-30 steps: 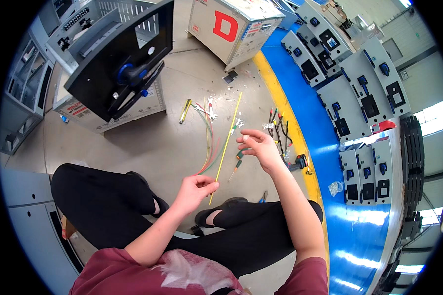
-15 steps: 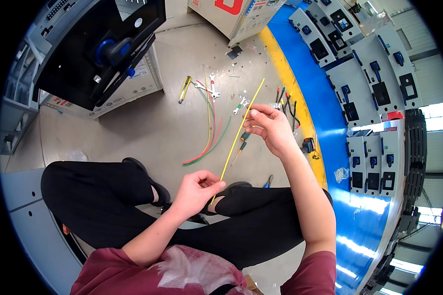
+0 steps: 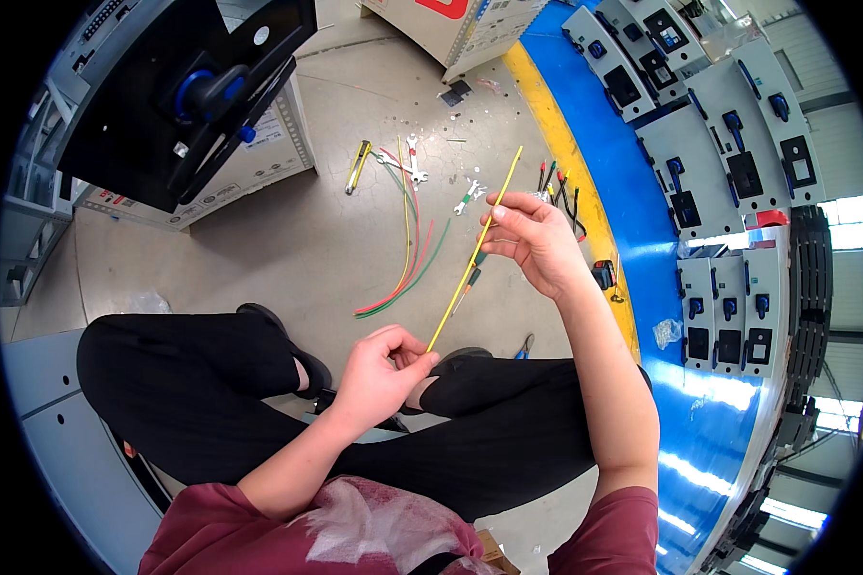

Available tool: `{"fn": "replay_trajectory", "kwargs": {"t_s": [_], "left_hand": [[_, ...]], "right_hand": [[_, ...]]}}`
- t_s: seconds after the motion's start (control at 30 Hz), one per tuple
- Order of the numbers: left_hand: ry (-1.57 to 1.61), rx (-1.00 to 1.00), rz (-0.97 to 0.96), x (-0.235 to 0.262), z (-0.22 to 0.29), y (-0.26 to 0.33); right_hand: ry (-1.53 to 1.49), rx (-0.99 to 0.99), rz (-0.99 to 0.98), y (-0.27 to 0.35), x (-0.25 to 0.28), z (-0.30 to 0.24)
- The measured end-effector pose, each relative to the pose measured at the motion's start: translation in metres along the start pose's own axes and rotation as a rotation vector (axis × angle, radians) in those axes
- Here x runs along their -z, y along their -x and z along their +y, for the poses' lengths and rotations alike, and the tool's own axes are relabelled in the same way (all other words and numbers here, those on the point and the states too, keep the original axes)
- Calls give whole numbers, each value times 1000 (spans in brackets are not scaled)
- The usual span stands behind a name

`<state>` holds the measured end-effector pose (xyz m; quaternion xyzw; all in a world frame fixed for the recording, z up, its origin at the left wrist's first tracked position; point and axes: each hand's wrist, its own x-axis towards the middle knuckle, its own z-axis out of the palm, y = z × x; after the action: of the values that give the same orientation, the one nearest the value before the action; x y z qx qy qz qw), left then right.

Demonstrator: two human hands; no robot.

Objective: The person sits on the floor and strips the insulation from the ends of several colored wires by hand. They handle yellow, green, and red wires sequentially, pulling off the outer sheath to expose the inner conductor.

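Observation:
A straight yellow wire (image 3: 460,293) stretches slantwise between my two hands, above the floor in front of my knees. Its lower end is pinched between the thumb and fingers of my left hand (image 3: 382,376). Higher up, my right hand (image 3: 539,241) grips it between thumb and forefinger, the other fingers loosely curled, and the upper tip sticks out past them. On the floor to the left of the wire lie a loose red wire (image 3: 422,259), a green wire (image 3: 435,257) and another yellow wire (image 3: 406,206). A screwdriver (image 3: 473,278) lies partly hidden behind the held wire.
A yellow utility knife (image 3: 358,167) and wrenches (image 3: 415,171) lie beyond the wires. Blue-handled pliers (image 3: 524,347) lie by my right knee. A black monitor-like panel (image 3: 144,105) stands at left. Grey panels with handles (image 3: 686,177) line the blue floor strip at right.
The wire has shifted up and right, so its lower end no longer hangs below my left fingers. My right hand has moved slightly right; my left stays almost in place.

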<state>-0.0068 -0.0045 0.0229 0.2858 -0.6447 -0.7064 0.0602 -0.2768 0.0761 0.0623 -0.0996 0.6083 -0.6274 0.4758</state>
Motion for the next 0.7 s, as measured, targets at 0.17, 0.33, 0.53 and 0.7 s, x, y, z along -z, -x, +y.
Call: {"fn": "replay_trajectory", "kwargs": {"t_s": [0.17, 0.33, 0.53, 0.7], "left_hand": [[-64, -71, 45, -1, 7, 2], [-110, -92, 58, 1, 10, 2], [-114, -73, 40, 2, 10, 1], [-65, -43, 16, 5, 9, 2]], "right_hand": [[7, 3, 16, 2, -2, -2], [29, 40, 61, 4, -6, 0], [60, 81, 97, 5, -5, 4], [-70, 76, 25, 2, 4, -3]]}}
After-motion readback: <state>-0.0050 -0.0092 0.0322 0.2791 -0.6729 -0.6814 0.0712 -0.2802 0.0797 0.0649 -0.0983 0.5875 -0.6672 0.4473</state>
